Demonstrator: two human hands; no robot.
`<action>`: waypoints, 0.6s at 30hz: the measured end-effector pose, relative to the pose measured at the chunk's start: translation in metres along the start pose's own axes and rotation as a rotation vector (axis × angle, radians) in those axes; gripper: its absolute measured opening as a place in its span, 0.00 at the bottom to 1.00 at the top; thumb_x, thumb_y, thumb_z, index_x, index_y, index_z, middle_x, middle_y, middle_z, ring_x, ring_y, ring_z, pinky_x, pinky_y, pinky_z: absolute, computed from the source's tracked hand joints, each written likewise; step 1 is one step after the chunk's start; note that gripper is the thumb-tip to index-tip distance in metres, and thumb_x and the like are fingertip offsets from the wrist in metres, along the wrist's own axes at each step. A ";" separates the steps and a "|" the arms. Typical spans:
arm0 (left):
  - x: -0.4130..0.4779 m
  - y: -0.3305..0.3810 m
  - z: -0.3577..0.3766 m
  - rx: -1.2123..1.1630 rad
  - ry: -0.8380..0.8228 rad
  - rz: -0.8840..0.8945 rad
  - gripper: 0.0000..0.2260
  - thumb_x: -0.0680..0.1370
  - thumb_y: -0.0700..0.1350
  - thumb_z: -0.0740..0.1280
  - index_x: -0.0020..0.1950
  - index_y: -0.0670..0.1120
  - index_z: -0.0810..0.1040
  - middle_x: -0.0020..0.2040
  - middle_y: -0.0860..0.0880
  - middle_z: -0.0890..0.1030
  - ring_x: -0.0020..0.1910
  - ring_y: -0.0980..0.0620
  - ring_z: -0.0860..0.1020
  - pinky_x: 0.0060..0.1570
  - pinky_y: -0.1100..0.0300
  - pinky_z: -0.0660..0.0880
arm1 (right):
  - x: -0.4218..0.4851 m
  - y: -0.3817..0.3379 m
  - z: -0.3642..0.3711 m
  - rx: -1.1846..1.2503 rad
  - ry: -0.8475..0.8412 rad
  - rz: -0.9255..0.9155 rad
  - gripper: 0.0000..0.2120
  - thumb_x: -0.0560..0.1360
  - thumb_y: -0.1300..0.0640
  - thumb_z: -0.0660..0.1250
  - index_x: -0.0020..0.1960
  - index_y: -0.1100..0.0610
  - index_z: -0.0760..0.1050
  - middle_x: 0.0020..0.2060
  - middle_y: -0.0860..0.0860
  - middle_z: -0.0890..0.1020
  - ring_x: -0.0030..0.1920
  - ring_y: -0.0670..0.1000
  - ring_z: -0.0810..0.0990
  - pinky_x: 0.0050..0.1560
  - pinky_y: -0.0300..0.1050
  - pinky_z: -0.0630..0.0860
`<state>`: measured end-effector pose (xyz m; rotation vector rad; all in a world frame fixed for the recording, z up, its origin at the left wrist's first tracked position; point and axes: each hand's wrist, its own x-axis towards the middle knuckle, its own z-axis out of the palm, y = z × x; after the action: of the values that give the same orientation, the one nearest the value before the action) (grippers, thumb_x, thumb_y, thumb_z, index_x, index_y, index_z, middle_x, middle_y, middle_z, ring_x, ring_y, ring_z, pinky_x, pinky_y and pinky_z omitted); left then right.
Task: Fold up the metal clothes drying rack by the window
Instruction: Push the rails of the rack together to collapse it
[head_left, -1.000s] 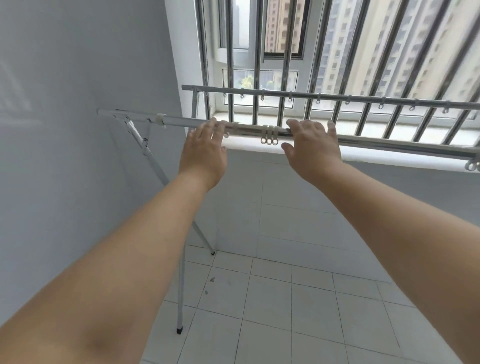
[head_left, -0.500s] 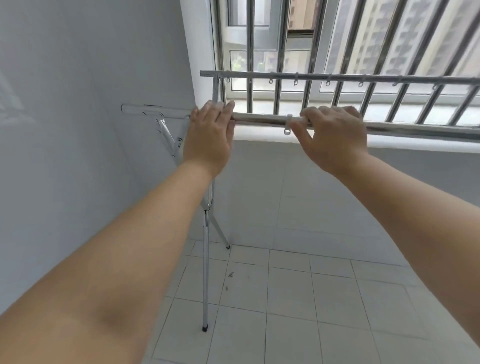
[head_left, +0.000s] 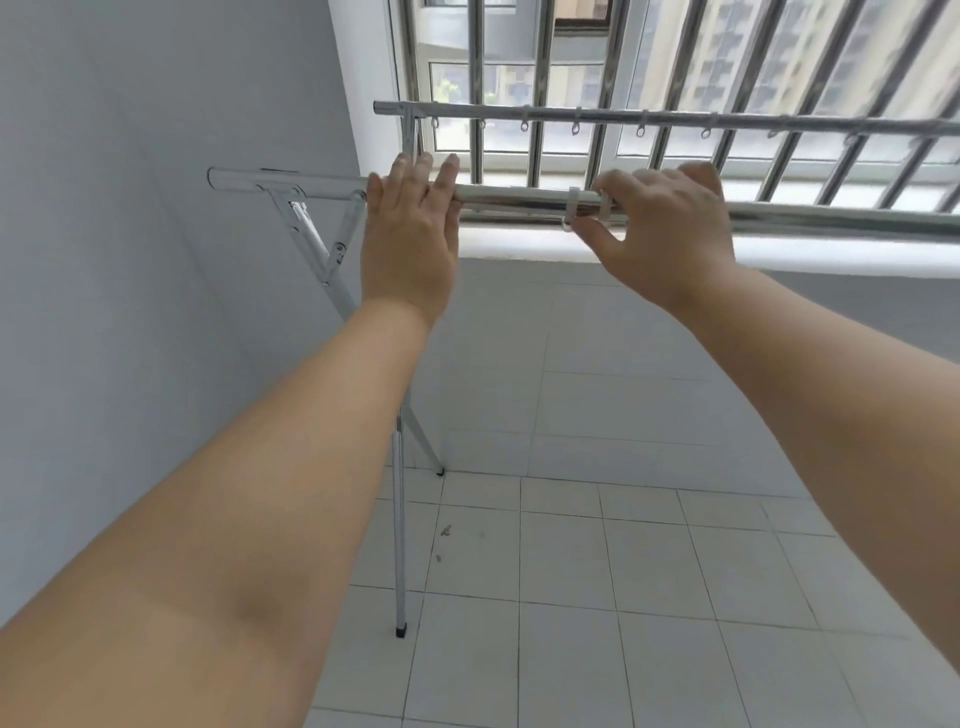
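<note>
A: Where's the rack, and how do the hands sit on it?

B: The shiny tubular metal clothes drying rack (head_left: 519, 200) stands at twelve o'clock, just beside the white window sill (head_left: 519, 249), its near rail running from ten o'clock across to three. The left hand (head_left: 410, 244) lies over that rail with fingers straight and loose, resting there, not wrapped. The right hand (head_left: 665, 223) is curled round the rail, thumb beneath, clasping it at the small white plastic clip rings (head_left: 571, 208).

A: How will it handle?

B: I'd judge it light for its size, being hollow tube: stiff along the rails but free at the joints. Polished steel is slippery, so a full wrap beats a flat palm. The rails are the sensible hold; keep fingers off the hinged brace (head_left: 332, 249) at ten o'clock, where the crossed legs (head_left: 399, 519) scissor and could pinch.

A: What stands in the way?

B: The grey wall (head_left: 156, 260) at nine o'clock is near the rail's end. Past the far rail (head_left: 623, 120), at one o'clock, are the vertical metal window bars (head_left: 649, 78), so it probably has to close toward the person. The pale tiled floor (head_left: 623, 571) looks smooth, and the black-capped foot (head_left: 401, 631) at six o'clock could skid.
</note>
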<state>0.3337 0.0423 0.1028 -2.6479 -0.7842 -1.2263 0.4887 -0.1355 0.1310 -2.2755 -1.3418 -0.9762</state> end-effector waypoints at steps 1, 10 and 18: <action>-0.002 0.002 0.000 -0.002 0.007 -0.009 0.19 0.83 0.47 0.50 0.74 0.46 0.63 0.73 0.44 0.66 0.74 0.44 0.58 0.74 0.47 0.49 | -0.001 -0.001 -0.001 -0.003 -0.008 -0.001 0.21 0.75 0.37 0.56 0.55 0.51 0.75 0.45 0.52 0.83 0.48 0.57 0.79 0.62 0.52 0.62; -0.011 0.062 -0.009 -0.045 0.063 0.055 0.18 0.82 0.44 0.53 0.71 0.42 0.67 0.71 0.44 0.70 0.72 0.45 0.63 0.74 0.43 0.49 | -0.008 -0.002 -0.026 0.257 -0.169 0.041 0.24 0.74 0.55 0.65 0.69 0.57 0.69 0.62 0.55 0.75 0.65 0.57 0.71 0.70 0.50 0.63; 0.005 0.198 0.000 -0.375 0.202 0.158 0.19 0.77 0.38 0.58 0.69 0.43 0.69 0.67 0.45 0.73 0.70 0.46 0.68 0.73 0.43 0.53 | -0.084 0.064 -0.062 0.272 0.189 0.350 0.25 0.69 0.71 0.58 0.65 0.59 0.72 0.62 0.56 0.74 0.65 0.56 0.70 0.62 0.50 0.71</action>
<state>0.4357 -0.1252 0.1277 -2.7308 -0.3327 -1.7025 0.4917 -0.2577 0.1206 -2.0598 -0.8971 -0.8104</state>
